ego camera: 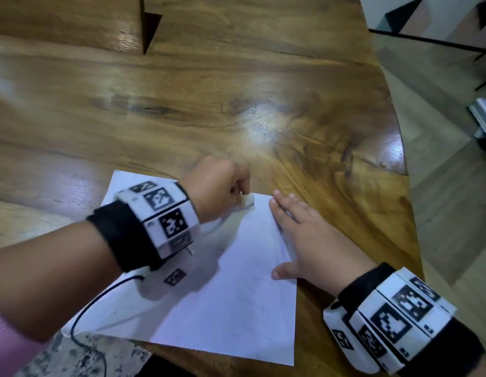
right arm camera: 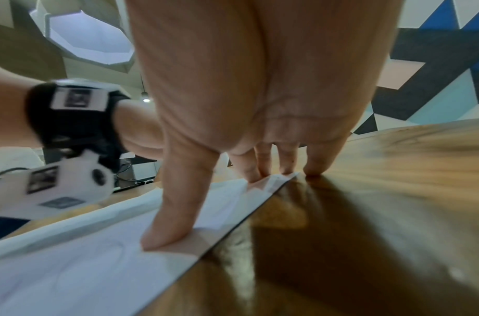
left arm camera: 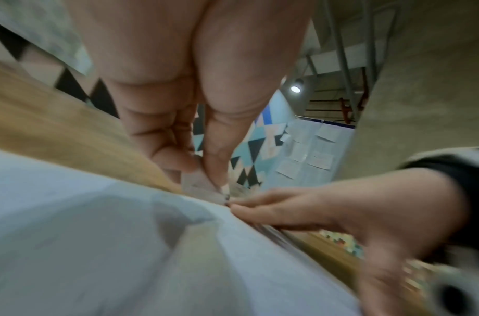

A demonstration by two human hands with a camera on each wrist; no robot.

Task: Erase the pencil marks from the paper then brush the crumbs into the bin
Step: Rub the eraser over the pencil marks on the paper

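A white sheet of paper (ego camera: pixel 231 289) with faint pencil lines lies on the wooden table near its front edge. My left hand (ego camera: pixel 223 183) pinches a small white eraser (ego camera: pixel 247 200) and holds it down on the paper's far edge, close to the far right corner. The left wrist view shows the eraser (left arm camera: pixel 197 183) between thumb and fingers, touching the paper (left arm camera: pixel 84 235). My right hand (ego camera: pixel 304 238) lies flat with straight fingers along the sheet's right edge, pressing it down. In the right wrist view its thumb and fingertips (right arm camera: pixel 262 171) press on the paper (right arm camera: pixel 84 267). No bin is in view.
The wooden table (ego camera: pixel 209 104) stretches far ahead and to the left. Its curved right edge (ego camera: pixel 399 137) drops to a tiled floor. A black cable (ego camera: pixel 81 317) runs from my left wrist band across the paper's near left corner.
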